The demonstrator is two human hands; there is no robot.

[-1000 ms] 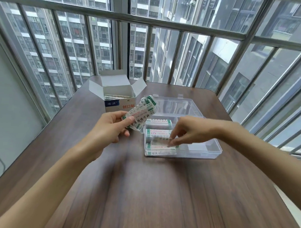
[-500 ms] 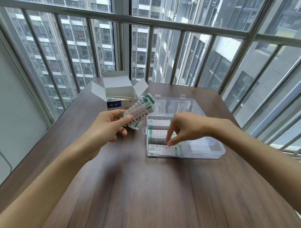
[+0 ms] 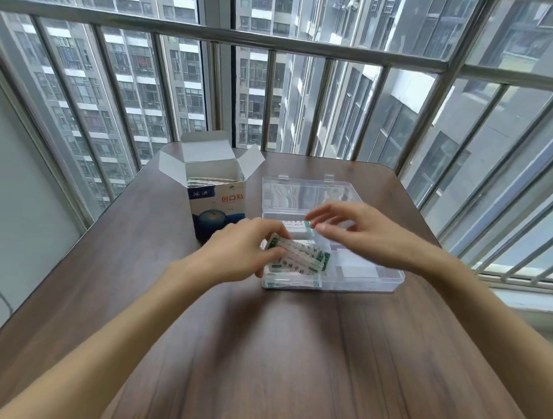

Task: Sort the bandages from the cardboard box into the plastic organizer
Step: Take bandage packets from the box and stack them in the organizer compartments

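A white and blue cardboard box (image 3: pixel 217 207) stands open on the table, with bandages showing inside its top. To its right lies the clear plastic organizer (image 3: pixel 366 280), its lid folded back. My left hand (image 3: pixel 239 252) is shut on a fanned stack of green-and-white wrapped bandages (image 3: pixel 301 257), holding it over the organizer's left compartments. More bandages (image 3: pixel 293 283) lie in the front left compartment and another (image 3: pixel 296 224) in a compartment further back. My right hand (image 3: pixel 359 234) hovers over the middle of the organizer, fingers spread and empty.
The dark wooden table (image 3: pixel 264 350) carries only the box and the organizer. A metal railing (image 3: pixel 306 47) and window bars close off the far and right sides. A grey wall (image 3: pixel 19 184) runs along the left.
My left hand has carried the bandage stack right and down, from beside the box to over the organizer. My right hand has lifted off the front compartment and opened.
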